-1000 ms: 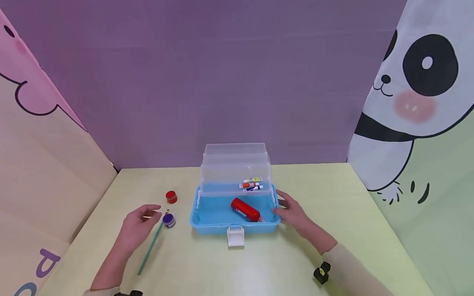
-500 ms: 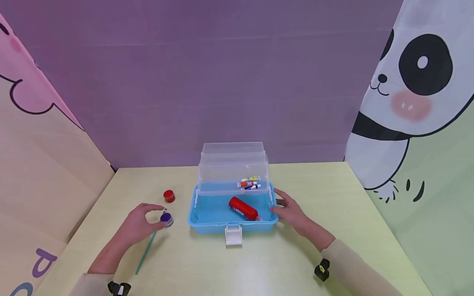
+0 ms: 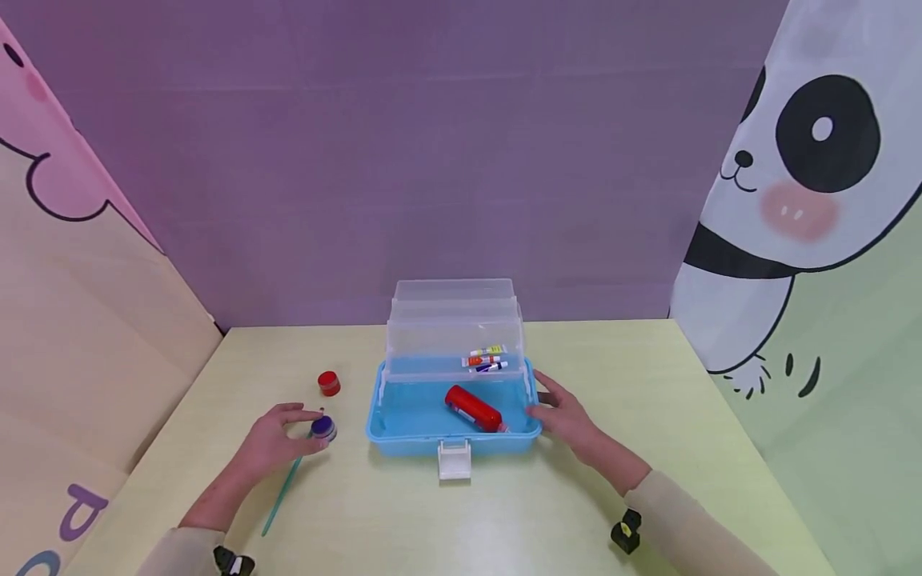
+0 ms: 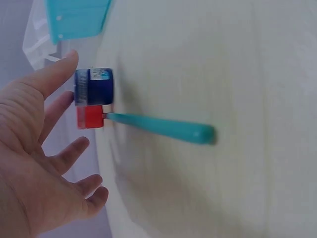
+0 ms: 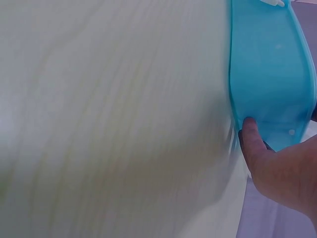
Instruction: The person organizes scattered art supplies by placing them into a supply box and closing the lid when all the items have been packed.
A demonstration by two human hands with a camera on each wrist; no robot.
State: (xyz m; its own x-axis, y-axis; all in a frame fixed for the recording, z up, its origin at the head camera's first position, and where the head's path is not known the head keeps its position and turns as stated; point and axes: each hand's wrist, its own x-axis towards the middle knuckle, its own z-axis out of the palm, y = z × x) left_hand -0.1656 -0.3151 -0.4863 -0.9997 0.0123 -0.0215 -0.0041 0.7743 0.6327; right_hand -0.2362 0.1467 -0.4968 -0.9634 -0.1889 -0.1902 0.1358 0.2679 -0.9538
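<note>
My left hand (image 3: 270, 444) reaches round a small purple-blue paint jar (image 3: 323, 428), thumb and index finger spread on either side of its lid. In the left wrist view a gap shows between the thumb (image 4: 69, 62) and the jar (image 4: 101, 88), and the other fingers are spread. A teal paintbrush (image 3: 281, 498) lies beside the jar, partly hidden by the hand. My right hand (image 3: 569, 416) holds the right end of a light-blue storage box (image 3: 410, 448), its thumb (image 5: 253, 136) pressed on the blue wall. The lid (image 3: 454, 312) is clear and raised.
A red jar (image 3: 329, 383) stands behind the blue one. Inside the box lie a red bottle (image 3: 474, 408) and, seen through the lid, several small paint tubes (image 3: 481, 361). A white latch (image 3: 454, 462) hangs at the box's front. A purple backdrop (image 3: 461, 160) rises behind the table (image 3: 461, 528).
My left hand has moved right, over the brush, so that thumb and index finger now flank the blue jar. The right hand stays at the box; the head view has shifted slightly.
</note>
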